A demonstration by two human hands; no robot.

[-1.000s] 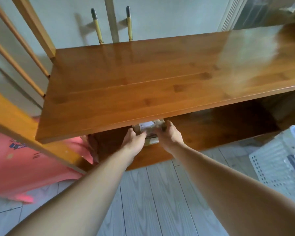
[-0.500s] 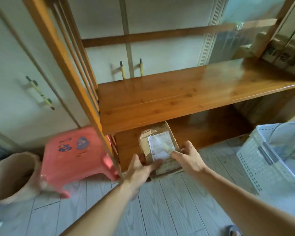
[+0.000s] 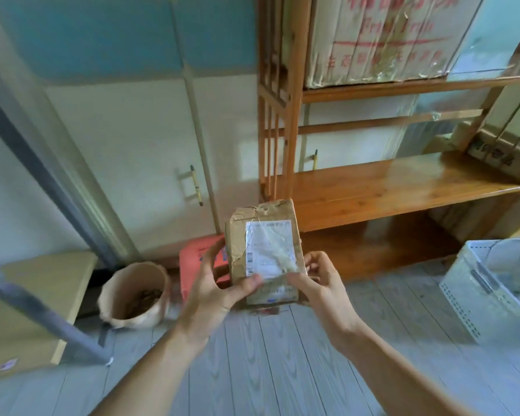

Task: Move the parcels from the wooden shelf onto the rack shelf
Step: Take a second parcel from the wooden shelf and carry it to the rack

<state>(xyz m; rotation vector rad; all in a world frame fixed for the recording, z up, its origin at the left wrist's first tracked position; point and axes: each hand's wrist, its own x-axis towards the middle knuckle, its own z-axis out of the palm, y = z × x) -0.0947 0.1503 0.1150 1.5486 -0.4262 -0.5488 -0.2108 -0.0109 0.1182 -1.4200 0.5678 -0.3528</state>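
A brown cardboard parcel (image 3: 263, 235) with a white taped label is held in the air, clear of the shelf. My left hand (image 3: 213, 283) grips its left side and lower edge. My right hand (image 3: 321, 283) grips its lower right corner. The wooden shelf (image 3: 388, 187) stands behind and to the right, its middle board bare. A large printed carton (image 3: 382, 40) fills its upper level. A grey metal rack post (image 3: 51, 181) runs diagonally at the left, with a pale board (image 3: 27, 301) behind it.
On the grey plank floor stand a pink plastic stool (image 3: 198, 265) behind the parcel, a tan bucket (image 3: 135, 292) to its left, and a white perforated basket (image 3: 493, 289) at the right. White cupboard doors (image 3: 132, 163) line the back wall.
The parcel has come out from under the wooden shelf's board and risen into the air in both hands. My view has swung up and left, bringing the rack post into sight.
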